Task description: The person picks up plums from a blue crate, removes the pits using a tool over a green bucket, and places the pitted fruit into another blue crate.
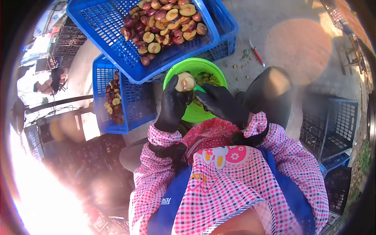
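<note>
Pink checked apron (235, 184) nearest; left hand (172, 103) grips halved plum (185, 83); right hand (219, 102) beside, grip unclear.

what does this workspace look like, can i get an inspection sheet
surface: concrete ground, small green scraps scattered near the bowl
job's things: fruit half held over the green bowl; blue crate of halved fruit tilted just beyond it
clutter: red-handled tool lying on the ground; second blue crate with fruit to the left; black crates to the right
hands: left hand in a black glove, gripping the fruit half; right hand gloved, over the bowl, grip unclear
cables: nothing seen
surroundings: outdoors, strong sun glare at lower left
</note>
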